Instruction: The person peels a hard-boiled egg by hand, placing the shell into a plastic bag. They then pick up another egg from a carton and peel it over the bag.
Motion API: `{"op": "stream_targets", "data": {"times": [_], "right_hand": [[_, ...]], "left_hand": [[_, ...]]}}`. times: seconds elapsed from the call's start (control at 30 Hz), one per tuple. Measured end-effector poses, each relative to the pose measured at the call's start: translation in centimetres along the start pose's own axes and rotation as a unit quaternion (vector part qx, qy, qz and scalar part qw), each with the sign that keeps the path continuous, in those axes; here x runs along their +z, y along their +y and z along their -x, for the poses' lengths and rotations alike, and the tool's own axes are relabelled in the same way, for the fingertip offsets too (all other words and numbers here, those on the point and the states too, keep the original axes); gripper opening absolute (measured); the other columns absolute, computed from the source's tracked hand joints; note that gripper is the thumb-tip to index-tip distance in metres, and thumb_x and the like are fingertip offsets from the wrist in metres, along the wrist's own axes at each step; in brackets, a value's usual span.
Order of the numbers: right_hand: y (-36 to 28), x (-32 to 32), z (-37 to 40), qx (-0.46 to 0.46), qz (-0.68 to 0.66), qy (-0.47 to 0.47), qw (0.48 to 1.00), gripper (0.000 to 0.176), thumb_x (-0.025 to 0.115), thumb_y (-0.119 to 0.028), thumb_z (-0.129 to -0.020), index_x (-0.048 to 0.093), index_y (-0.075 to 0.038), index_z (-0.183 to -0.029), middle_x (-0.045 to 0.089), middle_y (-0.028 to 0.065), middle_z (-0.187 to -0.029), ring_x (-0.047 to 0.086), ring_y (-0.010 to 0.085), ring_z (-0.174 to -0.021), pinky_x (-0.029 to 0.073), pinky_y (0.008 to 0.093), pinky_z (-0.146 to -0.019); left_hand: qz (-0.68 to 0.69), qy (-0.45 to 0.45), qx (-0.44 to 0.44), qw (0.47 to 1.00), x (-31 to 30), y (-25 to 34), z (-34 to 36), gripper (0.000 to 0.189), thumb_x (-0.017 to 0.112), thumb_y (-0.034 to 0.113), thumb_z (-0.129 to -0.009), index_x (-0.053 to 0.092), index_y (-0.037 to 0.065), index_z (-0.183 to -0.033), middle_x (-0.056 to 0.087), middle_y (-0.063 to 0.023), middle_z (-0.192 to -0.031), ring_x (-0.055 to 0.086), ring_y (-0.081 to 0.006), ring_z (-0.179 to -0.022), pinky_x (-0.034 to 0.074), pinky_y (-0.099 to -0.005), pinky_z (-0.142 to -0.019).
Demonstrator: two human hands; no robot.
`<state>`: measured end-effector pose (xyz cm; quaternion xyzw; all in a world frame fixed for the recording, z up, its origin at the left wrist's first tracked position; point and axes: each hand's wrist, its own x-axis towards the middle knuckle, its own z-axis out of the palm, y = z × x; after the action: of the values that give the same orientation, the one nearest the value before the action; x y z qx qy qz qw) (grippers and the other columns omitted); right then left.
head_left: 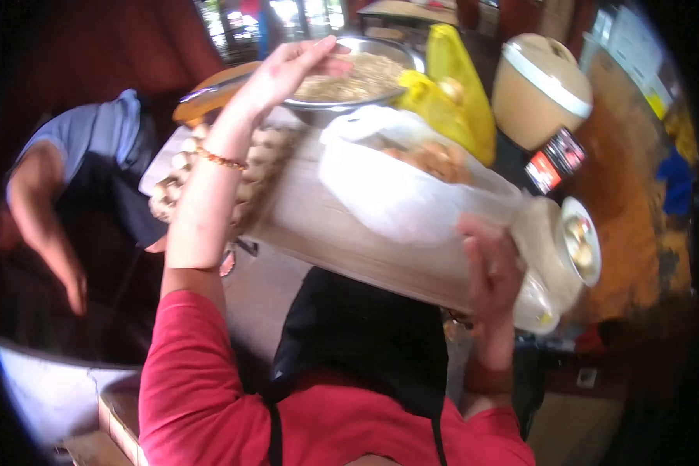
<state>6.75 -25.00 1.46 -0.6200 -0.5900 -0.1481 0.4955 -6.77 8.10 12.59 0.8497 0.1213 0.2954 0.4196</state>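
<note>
My left hand (307, 66) reaches forward over the near-left rim of a wide metal bowl (287, 102) with pale, flaky bits in it. Its fingers are stretched out and hold nothing. Below that wrist, partly hidden by my forearm, lies a tray of eggs (252, 175). My right hand (495, 264), slightly smeared, is over the table's near edge with loosely bent fingers apart. Just beyond it sits a white plastic bag (380, 186), open at the top over brownish food pieces (435, 159). Right of this hand is a clear plastic bag (540, 303).
A yellow bag (474, 116) stands behind the white one. Farther right are a beige lidded container (540, 93), a red-and-black packet (555, 161) and a white bowl (592, 260) with pale pieces. At left, another person's arm (46, 225) hangs beside the table (318, 245).
</note>
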Motion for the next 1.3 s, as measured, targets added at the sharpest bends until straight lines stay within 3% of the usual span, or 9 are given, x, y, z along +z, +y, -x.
{"op": "stream_targets", "data": {"times": [0.13, 0.27, 0.47, 0.53, 0.87, 1.0, 1.07, 1.13, 1.3], "right_hand": [[-0.4, 0.8, -5.0, 0.037, -0.027, 0.015, 0.999, 0.018, 0.060, -0.006, -0.087, 0.063, -0.002, -0.104, 0.066, 0.0145, -0.103, 0.063, 0.0307, -0.098, 0.048, 0.0374, -0.086], [0.4, 1.8, -7.7, 0.018, 0.053, -0.041, 0.998, 0.020, 0.062, -0.009, -0.086, 0.063, 0.000, -0.104, 0.062, 0.0163, -0.110, 0.060, 0.0312, -0.103, 0.045, 0.0386, -0.090], [2.0, 3.3, -9.9, 0.007, 0.081, -0.073, 0.994, 0.018, 0.062, -0.010, -0.087, 0.064, 0.000, -0.102, 0.062, 0.0172, -0.111, 0.060, 0.0328, -0.103, 0.046, 0.0382, -0.090], [2.6, 3.8, -10.3, 0.008, 0.062, -0.089, 0.994, 0.017, 0.062, -0.010, -0.087, 0.064, 0.000, -0.100, 0.062, 0.0172, -0.111, 0.061, 0.0327, -0.102, 0.047, 0.0378, -0.089], [4.5, 5.5, -9.7, -0.016, 0.009, -0.050, 0.999, 0.012, 0.062, -0.007, -0.086, 0.063, 0.001, -0.094, 0.064, 0.0160, -0.103, 0.063, 0.0318, -0.094, 0.049, 0.0366, -0.082], [5.4, 5.5, -8.9, 0.092, 0.020, -0.098, 0.991, 0.012, 0.059, -0.006, -0.085, 0.064, 0.000, -0.093, 0.065, 0.0173, -0.097, 0.063, 0.0317, -0.090, 0.049, 0.0370, -0.078], [6.0, 5.4, -8.1, 0.053, -0.053, -0.254, 0.964, 0.013, 0.057, -0.006, -0.084, 0.065, -0.001, -0.093, 0.065, 0.0185, -0.092, 0.063, 0.0328, -0.088, 0.048, 0.0389, -0.076], [5.9, 5.6, -7.6, 0.009, -0.083, -0.321, 0.943, 0.013, 0.058, -0.006, -0.084, 0.064, -0.001, -0.094, 0.063, 0.0183, -0.090, 0.062, 0.0332, -0.084, 0.048, 0.0379, -0.074], [5.0, 5.6, -7.0, -0.082, -0.147, -0.388, 0.906, 0.013, 0.060, -0.011, -0.081, 0.065, -0.003, -0.091, 0.065, 0.0183, -0.084, 0.063, 0.0353, -0.080, 0.049, 0.0408, -0.071]], "left_hand": [[-0.109, 0.129, -0.099, 0.981, -7.6, -6.0, 3.9, 0.049, 0.041, 0.040, -0.098, 0.058, -0.002, -0.118, 0.068, -0.0137, -0.108, 0.063, -0.0223, -0.105, 0.045, -0.0344, -0.090], [-0.521, 0.149, -0.291, 0.788, -18.1, -13.2, 10.3, 0.045, 0.048, 0.042, -0.093, 0.063, 0.005, -0.113, 0.065, -0.0232, -0.100, 0.062, -0.0352, -0.101, 0.048, -0.0425, -0.087], [-0.503, 0.022, -0.527, 0.685, -27.3, -18.9, 21.9, 0.064, 0.081, 0.045, -0.064, 0.067, -0.004, -0.103, 0.068, -0.0181, -0.099, 0.067, -0.0302, -0.085, 0.053, -0.0404, -0.073], [-0.407, 0.029, -0.589, 0.698, -25.6, -17.6, 22.5, 0.065, 0.083, 0.037, -0.061, 0.065, 0.001, -0.112, 0.065, -0.0180, -0.112, 0.064, -0.0298, -0.103, 0.050, -0.0390, -0.088], [-0.618, 0.099, -0.476, 0.618, -21.3, -13.6, 21.0, 0.039, 0.077, 0.032, -0.066, 0.071, 0.005, -0.094, 0.069, -0.0171, -0.097, 0.068, -0.0311, -0.091, 0.054, -0.0407, -0.077], [-0.597, 0.206, -0.179, 0.755, -14.8, -6.3, 14.5, 0.041, 0.076, 0.030, -0.073, 0.064, 0.003, -0.102, 0.068, -0.0179, -0.089, 0.068, -0.0296, -0.084, 0.054, -0.0401, -0.073], [-0.366, 0.226, 0.004, 0.903, -10.0, -3.5, 10.7, 0.040, 0.075, 0.020, -0.077, 0.060, 0.001, -0.109, 0.069, -0.0144, -0.092, 0.069, -0.0240, -0.081, 0.055, -0.0348, -0.072], [-0.106, 0.139, 0.018, 0.984, -4.3, -0.8, 7.9, 0.040, 0.074, 0.010, -0.078, 0.058, 0.001, -0.113, 0.068, -0.0098, -0.099, 0.066, -0.0163, -0.084, 0.055, -0.0278, -0.072], [0.183, -0.110, -0.031, 0.976, 9.6, 1.9, 4.6, 0.041, 0.073, 0.009, -0.079, 0.057, -0.001, -0.115, 0.064, -0.0090, -0.103, 0.063, -0.0132, -0.089, 0.054, -0.0238, -0.073]]}}
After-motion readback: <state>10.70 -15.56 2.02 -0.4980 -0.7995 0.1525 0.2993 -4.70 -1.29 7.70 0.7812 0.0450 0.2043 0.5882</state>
